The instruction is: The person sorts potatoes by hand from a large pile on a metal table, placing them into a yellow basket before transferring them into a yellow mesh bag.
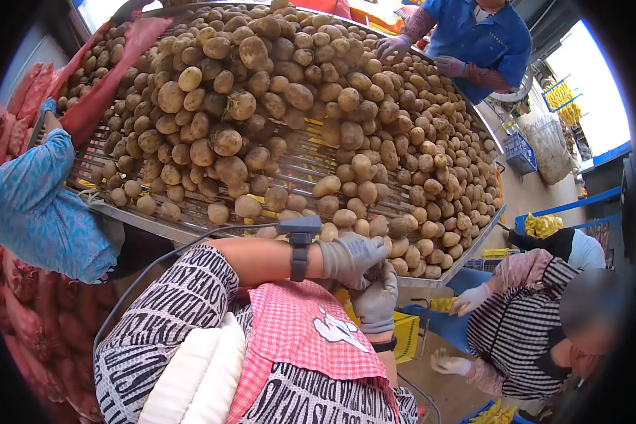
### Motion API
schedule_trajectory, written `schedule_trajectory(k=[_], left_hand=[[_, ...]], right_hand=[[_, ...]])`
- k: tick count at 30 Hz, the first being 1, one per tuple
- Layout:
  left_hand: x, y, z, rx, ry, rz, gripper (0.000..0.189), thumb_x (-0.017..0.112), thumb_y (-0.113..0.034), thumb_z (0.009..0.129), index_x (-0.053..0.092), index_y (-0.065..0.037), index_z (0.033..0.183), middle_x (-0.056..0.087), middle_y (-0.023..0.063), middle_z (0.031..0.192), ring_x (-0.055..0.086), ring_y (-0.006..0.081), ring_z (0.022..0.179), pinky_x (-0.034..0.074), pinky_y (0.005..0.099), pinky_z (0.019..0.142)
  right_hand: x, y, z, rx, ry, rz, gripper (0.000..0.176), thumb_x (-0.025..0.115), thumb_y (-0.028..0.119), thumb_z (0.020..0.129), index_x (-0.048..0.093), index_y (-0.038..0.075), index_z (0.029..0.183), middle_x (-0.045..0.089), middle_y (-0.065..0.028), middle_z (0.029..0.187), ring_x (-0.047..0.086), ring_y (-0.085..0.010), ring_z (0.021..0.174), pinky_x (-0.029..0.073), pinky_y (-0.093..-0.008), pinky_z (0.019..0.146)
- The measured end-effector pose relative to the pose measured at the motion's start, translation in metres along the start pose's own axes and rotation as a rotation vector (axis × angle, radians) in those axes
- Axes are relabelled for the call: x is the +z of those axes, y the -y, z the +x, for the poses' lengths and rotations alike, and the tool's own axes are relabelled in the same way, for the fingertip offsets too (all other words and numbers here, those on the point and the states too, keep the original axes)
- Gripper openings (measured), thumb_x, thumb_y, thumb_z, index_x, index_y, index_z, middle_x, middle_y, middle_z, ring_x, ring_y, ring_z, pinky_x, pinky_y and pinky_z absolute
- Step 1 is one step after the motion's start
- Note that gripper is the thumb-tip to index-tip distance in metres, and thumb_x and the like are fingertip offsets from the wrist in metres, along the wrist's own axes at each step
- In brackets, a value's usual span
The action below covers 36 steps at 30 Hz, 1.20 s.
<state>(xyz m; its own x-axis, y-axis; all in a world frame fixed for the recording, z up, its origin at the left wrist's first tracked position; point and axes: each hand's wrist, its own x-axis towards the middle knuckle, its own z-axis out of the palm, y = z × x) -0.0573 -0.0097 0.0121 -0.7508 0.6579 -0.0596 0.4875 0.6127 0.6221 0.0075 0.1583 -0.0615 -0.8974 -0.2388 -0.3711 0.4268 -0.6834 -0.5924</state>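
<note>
My left hand point(351, 258), in a grey glove, reaches across my body to the near edge of the sorting table point(212, 220). Right beside it is my right hand point(377, 300), also gloved in grey. The fingers of both hands are bent and meet close together; whatever is between them is hidden or too small to name. Just beyond the hands lie potatoes point(344, 218), part of a large heap point(261, 92) spread over the slatted metal table. A black strap with a device point(299, 244) sits on the forearm nearest the table.
At the left, a person in a blue patterned sleeve point(46, 205) stands near red mesh sacks point(46, 304). Across the table, a person in blue point(484, 46) reaches among potatoes. A person in stripes point(516, 321) is at the right. A yellow crate point(406, 338) stands below my hands.
</note>
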Motion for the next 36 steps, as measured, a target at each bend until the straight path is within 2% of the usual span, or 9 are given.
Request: schedule_trajectory(k=[7, 9, 12, 15, 23, 25, 27, 31, 36], left_hand=[[-0.003, 0.003, -0.025, 0.088, -0.096, -0.416, 0.046, 0.07, -0.023, 0.083, 0.056, -0.007, 0.124, 0.061, 0.0178, 0.118, 0.066, 0.0356, 0.093, 0.055, 0.0416, 0.078], [0.007, 0.043, -0.023, 0.178, -0.376, -0.174, 0.023, 0.066, -0.017, 0.086, 0.065, -0.009, 0.107, 0.067, 0.0119, 0.094, 0.066, 0.0324, 0.088, 0.054, 0.039, 0.076], [-0.056, 0.089, -0.044, -0.124, -0.684, 0.358, 0.015, 0.064, -0.021, 0.084, 0.066, -0.013, 0.095, 0.066, 0.0085, 0.094, 0.066, 0.0297, 0.088, 0.052, 0.0439, 0.076], [-0.115, 0.157, -0.071, -0.708, -0.449, 0.605, 0.037, 0.067, -0.019, 0.084, 0.062, -0.012, 0.12, 0.061, 0.0115, 0.121, 0.064, 0.0327, 0.104, 0.052, 0.0469, 0.084], [-0.148, 0.228, -0.046, -0.83, 0.003, 0.942, 0.05, 0.073, -0.019, 0.083, 0.057, -0.01, 0.128, 0.064, 0.0163, 0.116, 0.069, 0.0329, 0.101, 0.056, 0.0418, 0.083], [-0.165, 0.187, -0.043, -0.661, -0.198, 0.381, 0.049, 0.068, -0.01, 0.087, 0.053, -0.007, 0.134, 0.069, 0.0118, 0.106, 0.071, 0.0243, 0.095, 0.057, 0.0361, 0.077], [-0.15, 0.178, -0.048, -0.422, -0.279, -0.743, 0.05, 0.065, -0.005, 0.09, 0.05, -0.005, 0.138, 0.071, 0.0059, 0.105, 0.069, 0.0142, 0.089, 0.055, 0.0295, 0.07], [-0.089, 0.109, -0.03, -0.051, -0.319, -1.362, 0.047, 0.054, -0.001, 0.097, 0.046, -0.006, 0.143, 0.064, 0.0054, 0.124, 0.065, 0.0085, 0.082, 0.055, 0.0239, 0.07], [-0.049, 0.066, -0.012, -0.048, -0.094, -1.551, 0.052, 0.054, -0.004, 0.097, 0.042, -0.007, 0.148, 0.057, 0.005, 0.135, 0.06, 0.0122, 0.115, 0.055, 0.0271, 0.086]], right_hand=[[-0.024, -0.004, -0.061, -0.023, -0.125, 0.517, 0.049, 0.048, 0.041, 0.101, 0.052, 0.016, 0.142, 0.057, -0.0128, 0.141, 0.058, -0.0283, 0.123, 0.055, -0.0419, 0.095], [-0.039, -0.005, -0.087, -0.043, -0.17, 0.556, 0.049, 0.049, 0.043, 0.1, 0.054, 0.017, 0.141, 0.058, -0.0147, 0.14, 0.061, -0.0285, 0.118, 0.059, -0.0396, 0.087], [-0.068, -0.019, -0.128, -0.17, -0.248, 0.61, 0.051, 0.048, 0.049, 0.101, 0.052, 0.021, 0.143, 0.059, -0.0154, 0.137, 0.06, -0.0284, 0.118, 0.058, -0.0402, 0.089], [-0.08, -0.038, -0.15, -0.249, -0.311, 0.64, 0.051, 0.047, 0.049, 0.1, 0.054, 0.02, 0.141, 0.059, -0.0146, 0.137, 0.06, -0.0268, 0.119, 0.058, -0.0389, 0.088], [-0.042, -0.037, -0.125, -0.103, -0.423, 0.652, 0.048, 0.052, 0.048, 0.099, 0.057, 0.021, 0.138, 0.06, -0.0117, 0.135, 0.063, -0.0239, 0.112, 0.059, -0.0357, 0.081], [-0.028, -0.031, -0.117, -0.109, -0.392, 0.495, 0.049, 0.051, 0.048, 0.099, 0.057, 0.019, 0.139, 0.063, -0.0086, 0.129, 0.063, -0.0178, 0.109, 0.058, -0.0297, 0.079], [-0.036, -0.027, -0.11, -0.104, -0.368, 0.554, 0.051, 0.049, 0.048, 0.1, 0.054, 0.018, 0.141, 0.063, -0.0095, 0.13, 0.063, -0.0205, 0.11, 0.058, -0.0325, 0.08], [-0.044, -0.013, -0.095, -0.022, -0.211, 0.677, 0.053, 0.049, 0.047, 0.099, 0.055, 0.014, 0.14, 0.064, -0.0129, 0.128, 0.064, -0.0263, 0.106, 0.058, -0.036, 0.078], [-0.037, 0.009, -0.102, -0.111, -0.235, 0.701, 0.055, 0.05, 0.049, 0.098, 0.055, 0.012, 0.139, 0.065, -0.0142, 0.126, 0.066, -0.0262, 0.102, 0.06, -0.0369, 0.076]])
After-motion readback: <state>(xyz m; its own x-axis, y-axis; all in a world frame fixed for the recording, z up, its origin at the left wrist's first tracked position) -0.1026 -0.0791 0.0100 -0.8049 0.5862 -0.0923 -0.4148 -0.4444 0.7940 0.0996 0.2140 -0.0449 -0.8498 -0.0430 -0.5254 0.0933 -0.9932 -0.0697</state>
